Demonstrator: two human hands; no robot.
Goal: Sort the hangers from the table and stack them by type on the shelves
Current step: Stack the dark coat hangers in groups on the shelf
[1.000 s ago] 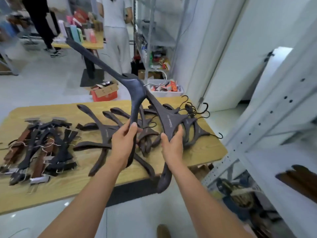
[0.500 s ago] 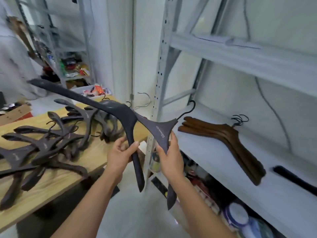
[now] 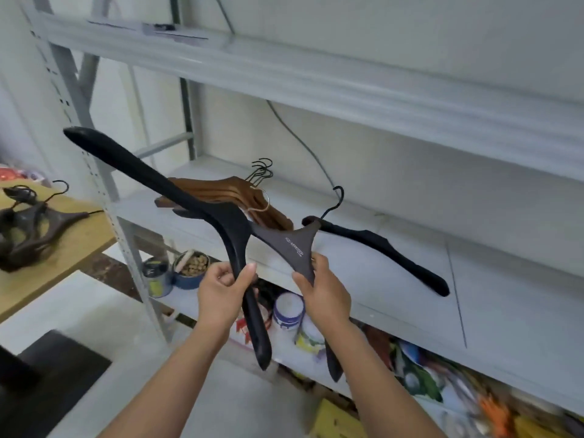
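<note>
My left hand [image 3: 221, 292] grips a black hanger [image 3: 151, 181] by one arm; its other arm points up to the left. My right hand [image 3: 325, 295] pinches a dark grey hanger [image 3: 294, 246] at its printed neck, hook pointing up. Both hangers are held in front of the middle shelf [image 3: 395, 279] of a grey metal rack. On that shelf lie a stack of brown wooden hangers [image 3: 227, 191] at the left and one black hanger [image 3: 395, 251] at the right. More dark hangers [image 3: 28, 229] lie on the wooden table [image 3: 79, 238] at the left.
The rack's perforated upright [image 3: 94, 172] stands between table and shelf. An upper shelf [image 3: 316, 80] overhangs. The lower shelf holds tins, a tub [image 3: 287, 311] and coloured clutter. A cable runs down the back wall. A dark mat [image 3: 53, 368] lies on the floor.
The view has swung right from the table to the rack. Both hands, still holding the two hangers, have come closer to the middle shelf.
</note>
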